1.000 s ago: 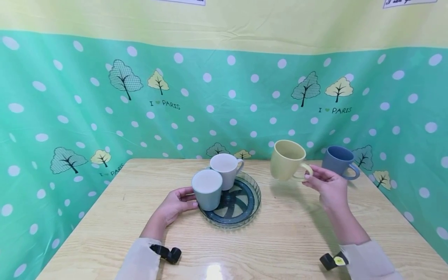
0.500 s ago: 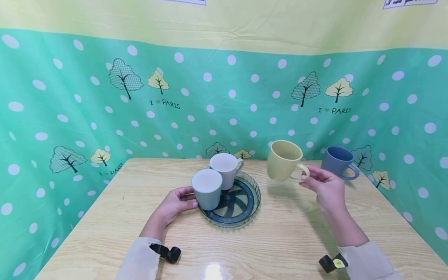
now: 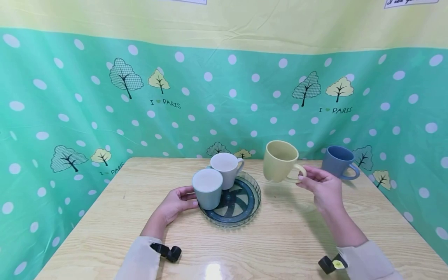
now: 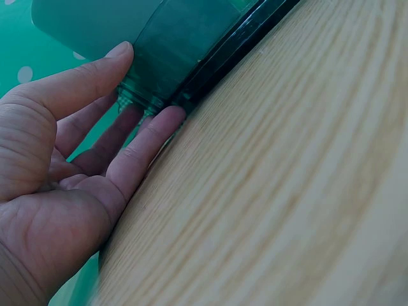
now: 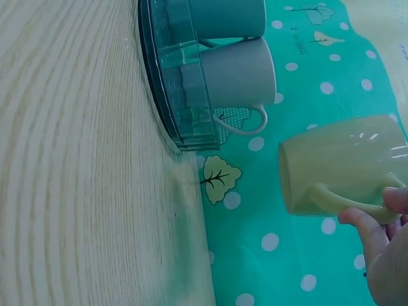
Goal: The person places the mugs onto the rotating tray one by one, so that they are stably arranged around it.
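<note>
Right hand [image 3: 323, 188] pinches yellow mug [image 3: 280, 161] by its handle, airborne beside glass tray [image 3: 252, 202]; left hand [image 3: 176, 202], fingers relaxed, steadies tray rim on bench [image 3: 280, 241].

From my left wrist view, the green mug [image 4: 95, 25] is cut off by the top edge, and the table [image 4: 287, 191] is blurred. On the right wrist view, my right hand [image 5: 386, 248] runs off the corner, so I can't see most of its fingers; the near tabletop smears there too.
</note>
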